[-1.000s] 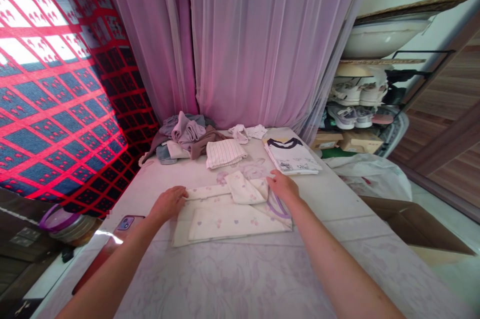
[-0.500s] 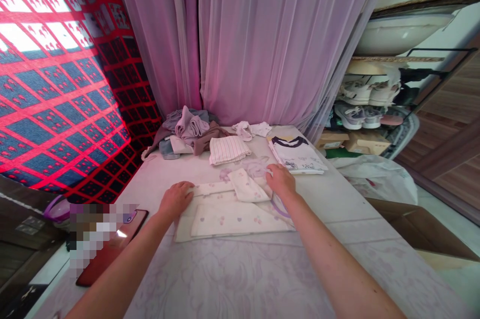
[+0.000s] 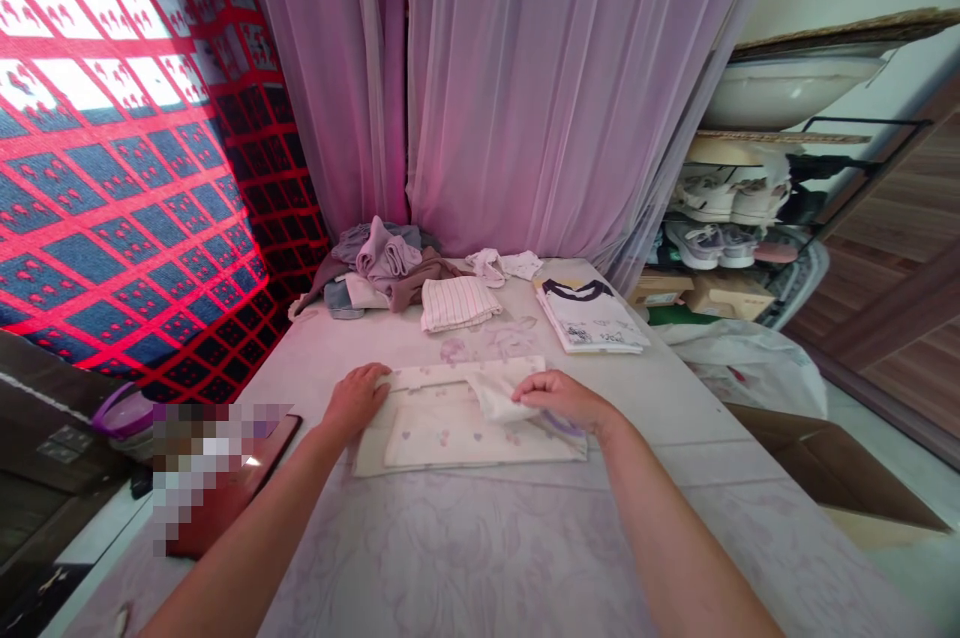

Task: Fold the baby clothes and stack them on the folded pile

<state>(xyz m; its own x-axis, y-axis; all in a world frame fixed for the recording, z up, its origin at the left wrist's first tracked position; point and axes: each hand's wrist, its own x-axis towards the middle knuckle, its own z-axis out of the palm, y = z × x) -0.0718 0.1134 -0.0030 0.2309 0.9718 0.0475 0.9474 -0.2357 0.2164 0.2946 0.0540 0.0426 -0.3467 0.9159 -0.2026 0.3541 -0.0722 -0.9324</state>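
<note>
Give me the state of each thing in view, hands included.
Cream printed garment, partly folded, one flap raised
Left hand, resting on its left end
Right hand, pinching the raised flap
Striped garment, folded
White shirt, folded
Clothes pile, heaped loosely
Red phone, lying flat
Curtains, hanging down
Cardboard box, open

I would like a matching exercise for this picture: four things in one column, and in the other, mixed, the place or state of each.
1. white T-shirt with dark neckline
2. cream garment with small printed motifs
3. folded whitish striped cloth
4. person's bare right hand

A. at the right front of the heap of mauve and grey clothes
B. pinching a loose flap of fabric
C. farthest right of the clothes
D. under the person's bare left hand

Pairs: 1-C, 2-D, 3-A, 4-B
</note>
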